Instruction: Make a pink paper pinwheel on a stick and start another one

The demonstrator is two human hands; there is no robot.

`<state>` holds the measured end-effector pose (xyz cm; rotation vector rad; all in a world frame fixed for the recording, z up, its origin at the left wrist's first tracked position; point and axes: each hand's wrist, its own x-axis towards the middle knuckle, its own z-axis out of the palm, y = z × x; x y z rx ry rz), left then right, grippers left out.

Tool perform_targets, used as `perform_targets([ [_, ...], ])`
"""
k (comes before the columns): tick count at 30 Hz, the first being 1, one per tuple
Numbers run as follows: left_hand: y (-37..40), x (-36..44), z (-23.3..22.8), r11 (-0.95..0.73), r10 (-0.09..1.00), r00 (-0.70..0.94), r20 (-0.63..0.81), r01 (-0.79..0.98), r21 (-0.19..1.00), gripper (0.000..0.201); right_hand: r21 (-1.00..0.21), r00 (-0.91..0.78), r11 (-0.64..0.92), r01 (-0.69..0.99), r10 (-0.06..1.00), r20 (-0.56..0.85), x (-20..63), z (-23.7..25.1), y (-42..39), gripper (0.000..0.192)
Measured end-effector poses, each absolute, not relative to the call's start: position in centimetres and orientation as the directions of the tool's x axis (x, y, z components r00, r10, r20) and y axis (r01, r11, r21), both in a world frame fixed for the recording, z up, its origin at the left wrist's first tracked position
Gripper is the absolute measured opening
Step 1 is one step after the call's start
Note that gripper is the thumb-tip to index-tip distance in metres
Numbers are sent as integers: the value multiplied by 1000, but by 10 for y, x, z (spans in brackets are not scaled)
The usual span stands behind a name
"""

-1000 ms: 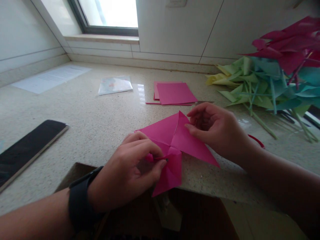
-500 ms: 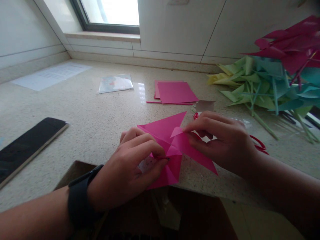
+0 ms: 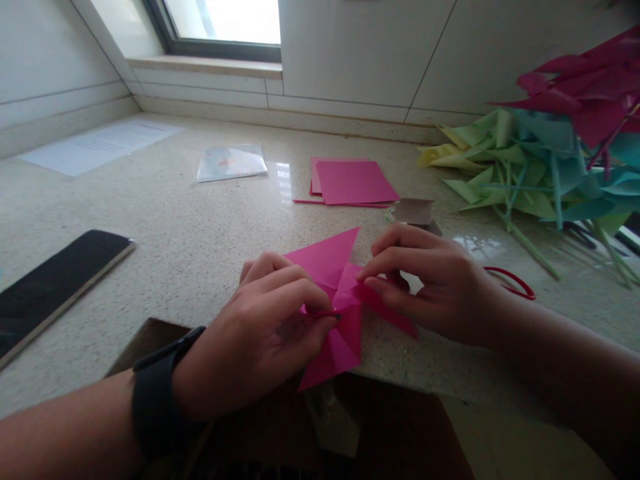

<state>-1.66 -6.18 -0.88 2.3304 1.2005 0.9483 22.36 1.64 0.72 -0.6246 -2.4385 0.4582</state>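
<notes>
A pink paper pinwheel, cut and partly folded, lies at the counter's front edge, one point sticking out past it. With thumb and forefinger, my left hand pinches paper near its centre. A thin piece with a small dark tip pokes out of that pinch; its kind I cannot make out. My right hand pinches a blade on the right side, its corner bent in towards the middle. Parts of the pinwheel are hidden beneath my left hand.
Square pink sheets lie behind the pinwheel, beside a small grey box. Finished paper pinwheels are heaped at the right. A red loop handle shows behind my right wrist. A phone, a clear packet and a printed sheet lie leftward.
My right hand has brought the right blade's corner down and in towards the centre. The pinwheel has turned slightly, and its lower point now extends over the edge. My left hand keeps its pinch.
</notes>
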Motion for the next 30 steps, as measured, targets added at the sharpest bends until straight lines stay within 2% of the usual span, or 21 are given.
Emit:
perform_targets([
  [5, -62, -16, -7, -584, 811, 437, 388, 578, 570, 10, -614, -736, 685, 393, 634, 237, 223, 4, 18, 10],
  [7, -62, -16, -7, -583, 812, 443, 380, 580, 569, 9, -694, -677, 570, 440, 718, 161, 223, 0, 18, 9],
  [10, -61, -16, -6, -581, 813, 450, 370, 579, 572, 9, -781, -599, 432, 452, 795, 93, 223, -4, 18, 20],
  [13, -61, -17, -6, -583, 810, 461, 362, 580, 569, 9, -842, -600, 331, 425, 800, 12, 221, -2, 17, 24],
  [17, -61, -16, -7, -587, 808, 461, 366, 588, 556, 8, -932, -643, 84, 353, 745, -176, 221, 5, 18, 19],
  [21, -61, -16, -6, -587, 808, 464, 363, 587, 557, 6, -971, -703, -113, 209, 674, -230, 226, 8, 19, 27],
  [23, -62, -16, -5, -593, 803, 469, 367, 579, 559, 7, -967, -727, -94, 239, 643, -242, 227, 9, 19, 29],
  [26, -61, -16, -5, -610, 790, 479, 382, 562, 558, 7, -936, -743, 24, 351, 616, -263, 228, 11, 18, 25],
  [30, -61, -18, -7, -629, 777, 485, 402, 553, 547, 6, -918, -772, 125, 377, 589, -238, 229, 10, 18, 22],
])
